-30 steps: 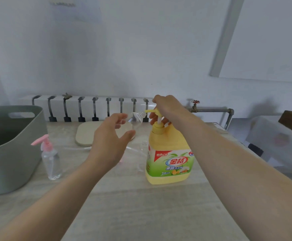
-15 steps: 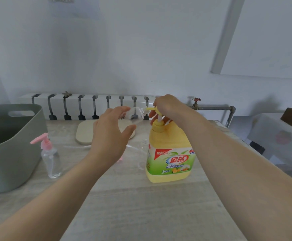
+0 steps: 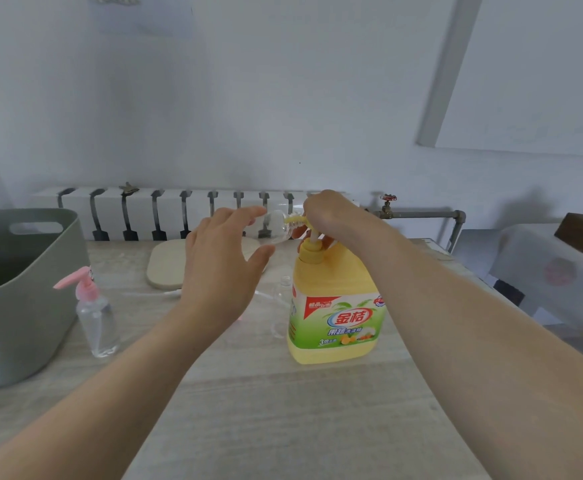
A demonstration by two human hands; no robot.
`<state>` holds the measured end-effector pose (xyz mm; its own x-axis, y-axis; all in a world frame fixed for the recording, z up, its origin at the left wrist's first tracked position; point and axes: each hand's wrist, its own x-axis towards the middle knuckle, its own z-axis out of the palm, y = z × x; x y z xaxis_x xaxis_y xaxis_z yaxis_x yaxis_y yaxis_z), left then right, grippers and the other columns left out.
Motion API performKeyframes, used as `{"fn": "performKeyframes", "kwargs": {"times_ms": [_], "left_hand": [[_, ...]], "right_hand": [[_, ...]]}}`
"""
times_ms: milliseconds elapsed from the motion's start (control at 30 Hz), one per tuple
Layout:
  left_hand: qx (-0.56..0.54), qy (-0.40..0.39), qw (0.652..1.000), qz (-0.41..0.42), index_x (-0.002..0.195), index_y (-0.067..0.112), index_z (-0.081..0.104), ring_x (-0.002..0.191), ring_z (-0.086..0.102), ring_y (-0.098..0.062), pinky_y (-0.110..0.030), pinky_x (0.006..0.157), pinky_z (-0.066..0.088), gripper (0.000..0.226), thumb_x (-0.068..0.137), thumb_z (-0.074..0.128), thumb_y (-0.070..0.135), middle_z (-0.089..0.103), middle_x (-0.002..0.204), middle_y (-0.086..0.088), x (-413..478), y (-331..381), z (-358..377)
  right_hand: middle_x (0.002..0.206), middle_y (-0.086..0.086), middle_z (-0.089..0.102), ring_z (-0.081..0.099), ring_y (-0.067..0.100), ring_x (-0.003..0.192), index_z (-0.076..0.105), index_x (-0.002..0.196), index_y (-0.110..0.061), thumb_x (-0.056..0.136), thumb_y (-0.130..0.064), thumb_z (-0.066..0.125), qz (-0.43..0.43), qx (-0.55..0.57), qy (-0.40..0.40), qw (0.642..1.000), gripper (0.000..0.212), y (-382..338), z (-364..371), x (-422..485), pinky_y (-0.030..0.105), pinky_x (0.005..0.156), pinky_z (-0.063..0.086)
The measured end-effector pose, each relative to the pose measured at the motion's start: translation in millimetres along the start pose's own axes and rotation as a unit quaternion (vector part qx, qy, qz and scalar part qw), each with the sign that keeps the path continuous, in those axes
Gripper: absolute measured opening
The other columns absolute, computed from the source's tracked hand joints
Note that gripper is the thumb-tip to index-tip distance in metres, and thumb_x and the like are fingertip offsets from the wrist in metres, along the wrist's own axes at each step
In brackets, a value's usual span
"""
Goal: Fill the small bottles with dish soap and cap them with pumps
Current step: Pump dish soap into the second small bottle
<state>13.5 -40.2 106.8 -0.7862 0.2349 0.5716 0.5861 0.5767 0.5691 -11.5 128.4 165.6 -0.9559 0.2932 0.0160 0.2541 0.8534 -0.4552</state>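
A big yellow dish soap bottle [image 3: 335,317] stands on the table. My right hand [image 3: 328,213] rests on top of its pump head, fingers curled over it. My left hand [image 3: 220,258] holds a small clear bottle [image 3: 276,226] tilted on its side, its mouth fitted over the yellow pump spout. A second small clear bottle [image 3: 97,323] with a pink pump stands at the left. Another open clear bottle [image 3: 283,299] stands just left of the soap bottle, partly hidden. A loose pump tube [image 3: 151,294] lies on the table behind my left wrist.
A grey-green plastic tub [image 3: 16,292] sits at the left edge. A beige oval pad [image 3: 165,265] lies at the back of the table [image 3: 283,410]. A white radiator [image 3: 179,209] and a pipe with a red valve [image 3: 389,202] run behind.
My left hand has brought the small clear bottle's mouth further onto the spout. The right hand stays on the pump head, which sits slightly higher than a second ago.
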Motion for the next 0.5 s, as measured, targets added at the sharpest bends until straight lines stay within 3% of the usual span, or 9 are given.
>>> {"fn": "performKeyframes", "kwargs": {"times_ms": [67, 133, 200, 333, 500], "left_hand": [[0.0, 0.001, 1.0, -0.001, 0.133, 0.028, 0.054, 0.115, 0.051, -0.019, -0.043, 0.106, 0.036, 0.047, 0.088, 0.069, 0.027, 0.058, 0.123, 0.003, 0.3, 0.3, 0.9], [-0.003, 0.002, 1.0, -0.003, 0.133, 0.028, 0.054, 0.114, 0.051, -0.019, -0.043, 0.106, 0.036, 0.047, 0.088, 0.069, 0.027, 0.058, 0.123, 0.003, -0.1, -0.4, 1.9], [-0.007, 0.001, 1.0, -0.005, 0.133, 0.028, 0.054, 0.115, 0.051, -0.019, -0.043, 0.106, 0.036, 0.047, 0.088, 0.069, 0.027, 0.058, 0.123, 0.004, -0.4, -1.2, 2.5], [-0.007, -0.001, 1.0, -0.01, 0.133, 0.028, 0.054, 0.115, 0.051, -0.018, -0.044, 0.106, 0.036, 0.048, 0.088, 0.069, 0.027, 0.058, 0.124, 0.003, -0.9, -2.0, 3.8], [-0.01, -0.006, 1.0, -0.016, 0.133, 0.028, 0.054, 0.116, 0.05, -0.018, -0.042, 0.107, 0.036, 0.048, 0.088, 0.07, 0.027, 0.058, 0.124, 0.003, -1.7, -3.0, 4.1]], "right_hand": [[0.098, 0.02, 0.06, 0.045, 0.013, 0.05, 0.058, 0.117, -0.007, 0.097, 0.001, 0.036, 0.0, -0.008, 0.004, 1.0, 0.031, -0.1, 1.4, 0.7, 0.023, 0.041, 0.043], [0.075, 0.009, 0.053, 0.045, 0.013, 0.051, 0.06, 0.084, -0.013, 0.095, 0.004, 0.041, 0.003, -0.033, -0.015, 0.999, 0.028, -1.2, 1.6, -0.5, 0.023, 0.039, 0.041], [0.063, 0.003, 0.047, 0.045, 0.015, 0.053, 0.05, 0.053, -0.01, 0.089, 0.009, 0.048, 0.022, -0.071, -0.037, 0.997, 0.041, -3.2, 2.9, -1.0, 0.026, 0.05, 0.038], [0.067, 0.004, 0.045, 0.044, 0.017, 0.06, 0.046, 0.057, -0.008, 0.089, 0.006, 0.049, 0.021, -0.1, -0.037, 0.994, 0.035, -1.0, 4.0, -2.2, 0.035, 0.076, 0.042], [0.067, 0.005, 0.047, 0.043, 0.018, 0.061, 0.044, 0.059, -0.007, 0.088, 0.006, 0.042, 0.02, -0.059, -0.032, 0.998, 0.032, 2.4, 6.7, -1.2, 0.037, 0.078, 0.04]]}}
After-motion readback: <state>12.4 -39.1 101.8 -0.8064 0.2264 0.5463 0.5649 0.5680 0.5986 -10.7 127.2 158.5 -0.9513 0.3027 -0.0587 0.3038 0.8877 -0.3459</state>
